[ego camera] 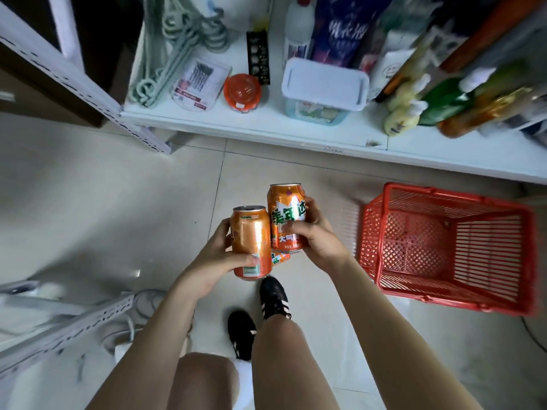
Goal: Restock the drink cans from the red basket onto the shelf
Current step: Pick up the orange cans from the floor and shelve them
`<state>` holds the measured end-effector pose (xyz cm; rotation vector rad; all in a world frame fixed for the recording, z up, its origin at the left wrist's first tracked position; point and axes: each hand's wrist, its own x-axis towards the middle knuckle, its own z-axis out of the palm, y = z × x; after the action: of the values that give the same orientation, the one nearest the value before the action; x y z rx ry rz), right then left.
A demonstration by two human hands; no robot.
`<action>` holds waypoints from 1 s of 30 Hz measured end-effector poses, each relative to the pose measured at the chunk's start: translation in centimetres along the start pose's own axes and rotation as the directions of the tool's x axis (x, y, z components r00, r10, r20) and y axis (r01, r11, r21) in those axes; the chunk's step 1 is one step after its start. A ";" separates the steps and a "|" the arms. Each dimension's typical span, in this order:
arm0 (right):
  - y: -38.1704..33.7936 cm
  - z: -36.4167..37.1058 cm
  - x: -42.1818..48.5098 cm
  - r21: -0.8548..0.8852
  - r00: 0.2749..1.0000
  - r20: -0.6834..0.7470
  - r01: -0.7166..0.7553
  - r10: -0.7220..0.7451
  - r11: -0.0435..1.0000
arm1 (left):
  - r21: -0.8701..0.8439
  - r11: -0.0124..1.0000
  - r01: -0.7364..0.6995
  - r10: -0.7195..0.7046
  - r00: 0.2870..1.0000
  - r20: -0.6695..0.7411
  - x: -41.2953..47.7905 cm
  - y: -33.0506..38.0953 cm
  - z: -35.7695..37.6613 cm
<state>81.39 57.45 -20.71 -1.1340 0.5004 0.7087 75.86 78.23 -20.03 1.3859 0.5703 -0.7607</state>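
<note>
Carrying step: the left hand [216, 258] grips one orange can [251, 238], the right hand [316, 235] a second can [285, 217]. Next, both need standing upright on the shelf [260, 125].

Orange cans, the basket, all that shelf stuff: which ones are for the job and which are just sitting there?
For the job: left hand gripping the left can; right hand gripping the right can; red basket; white shelf.

Just sitting: green hangers; orange-lidded jar; white-lidded box; yellow bottle.
</note>
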 end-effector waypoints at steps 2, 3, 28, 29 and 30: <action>-1.9 0.6 -2.3 0.003 1.000 -0.001 0.012 -0.012 1.000 | 0.025 0.999 -0.023 0.023 1.000 -0.001 -2.4 1.9 0.9; -3.1 1.0 -3.6 -0.005 1.000 -0.006 0.018 -0.018 1.000 | 0.034 0.999 -0.035 0.036 0.999 -0.002 -3.7 3.1 1.4; -18.2 6.6 -35.9 -0.154 0.849 0.031 0.525 -0.527 0.837 | 0.102 0.815 -0.571 0.578 0.812 -0.074 -32.1 18.8 11.9; -18.6 6.5 -37.2 -0.162 0.839 0.027 0.540 -0.544 0.826 | 0.113 0.802 -0.586 0.595 0.802 -0.062 -33.2 19.2 12.6; -19.0 6.4 -38.5 -0.168 0.828 0.018 0.555 -0.560 0.815 | 0.118 0.791 -0.600 0.608 0.792 -0.049 -34.2 19.6 13.2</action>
<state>69.00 49.01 19.98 -1.3685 0.1114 0.2151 67.71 70.24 19.99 1.5774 0.1220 -0.2048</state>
